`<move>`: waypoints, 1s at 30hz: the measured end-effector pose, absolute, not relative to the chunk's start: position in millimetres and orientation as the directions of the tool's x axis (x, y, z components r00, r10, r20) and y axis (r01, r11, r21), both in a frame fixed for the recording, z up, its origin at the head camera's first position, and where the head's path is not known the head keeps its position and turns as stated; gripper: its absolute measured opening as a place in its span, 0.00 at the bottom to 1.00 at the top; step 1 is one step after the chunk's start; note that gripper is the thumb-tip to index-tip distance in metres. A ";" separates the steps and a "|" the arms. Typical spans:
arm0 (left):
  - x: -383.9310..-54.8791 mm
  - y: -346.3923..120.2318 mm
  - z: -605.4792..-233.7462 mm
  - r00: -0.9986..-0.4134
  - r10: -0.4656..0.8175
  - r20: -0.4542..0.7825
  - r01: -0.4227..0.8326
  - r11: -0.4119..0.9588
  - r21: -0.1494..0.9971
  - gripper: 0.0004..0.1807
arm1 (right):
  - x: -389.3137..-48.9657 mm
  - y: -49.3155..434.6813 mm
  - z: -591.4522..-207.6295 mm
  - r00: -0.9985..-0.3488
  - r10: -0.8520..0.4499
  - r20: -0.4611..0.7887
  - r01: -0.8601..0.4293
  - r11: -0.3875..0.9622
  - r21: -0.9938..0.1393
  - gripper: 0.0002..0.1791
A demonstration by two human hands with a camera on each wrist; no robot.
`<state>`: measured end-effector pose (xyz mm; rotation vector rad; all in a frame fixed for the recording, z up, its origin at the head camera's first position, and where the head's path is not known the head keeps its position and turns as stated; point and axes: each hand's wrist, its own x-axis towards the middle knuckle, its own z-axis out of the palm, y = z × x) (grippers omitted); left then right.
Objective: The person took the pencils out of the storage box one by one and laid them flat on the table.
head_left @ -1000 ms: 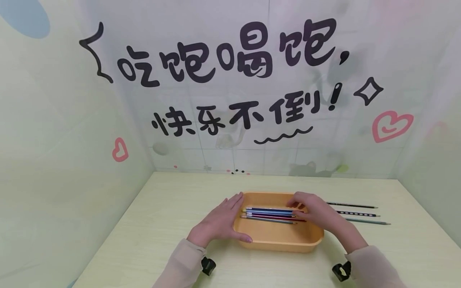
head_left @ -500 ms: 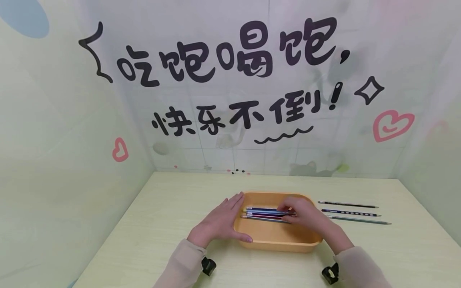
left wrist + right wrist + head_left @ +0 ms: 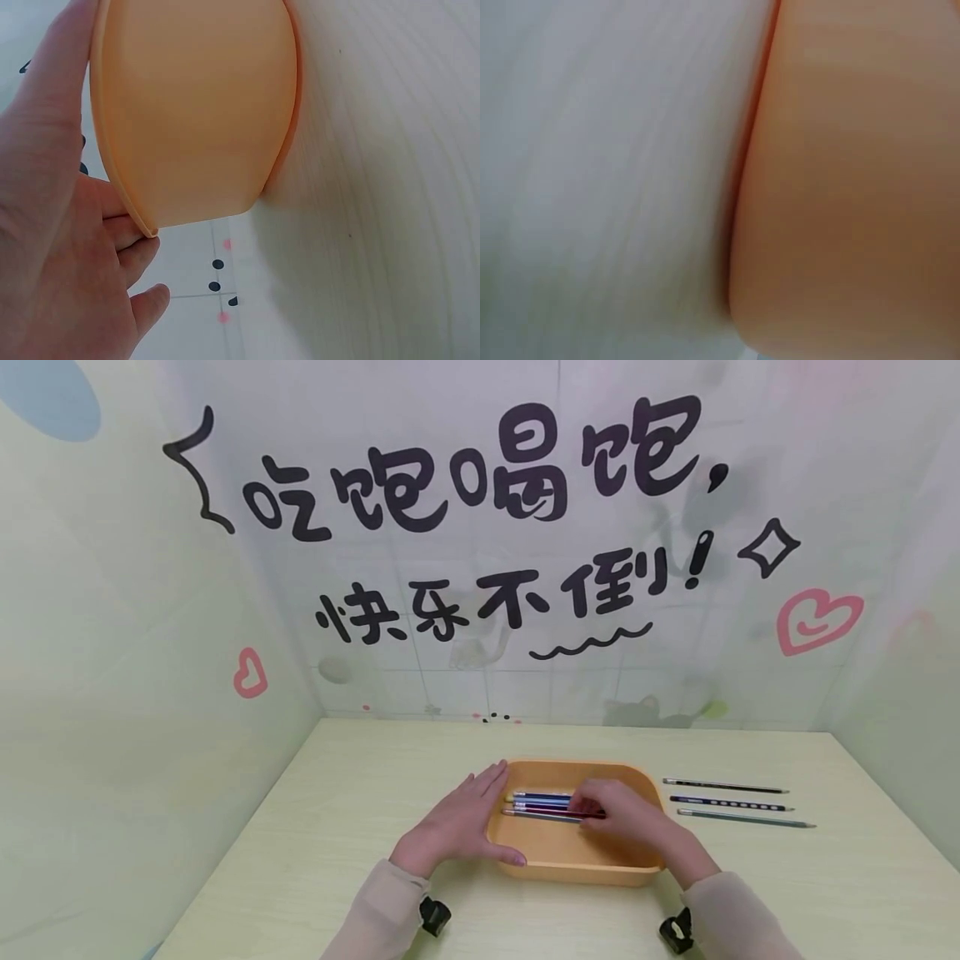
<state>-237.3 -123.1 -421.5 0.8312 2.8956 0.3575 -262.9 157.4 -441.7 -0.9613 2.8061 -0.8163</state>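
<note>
An orange plastic tray [image 3: 577,852] stands on the table, with several pencils [image 3: 542,796] lying side by side inside, eraser ends to the left. My left hand [image 3: 461,818] rests along the tray's left end, fingers extended and thumb by the front corner. In the left wrist view, fingertips [image 3: 142,251] reach past the tray rim [image 3: 112,172]. Inside the tray, my right hand [image 3: 626,814] has its thumb and fingers around a dark red pencil [image 3: 551,812], whose right end shows at the thumb. That hand covers the other pencils' right ends.
Three pencils lie spaced apart on the table right of the tray: a black one [image 3: 723,786], a dark dotted one [image 3: 731,803] and a pale green one [image 3: 746,818]. A printed wall sheet [image 3: 480,685] closes off the table's back.
My right hand has moved left along the pencils in the tray, from their right ends toward their middle, uncovering the loose pencils' left ends. My left hand and the tray stay put.
</note>
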 end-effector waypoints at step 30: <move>-235.4 -121.8 -420.3 -0.851 0.523 -0.035 0.498 0.827 0.262 0.71 | -258.3 157.7 -438.6 -0.810 -0.583 0.057 -0.526 0.681 -0.509 0.10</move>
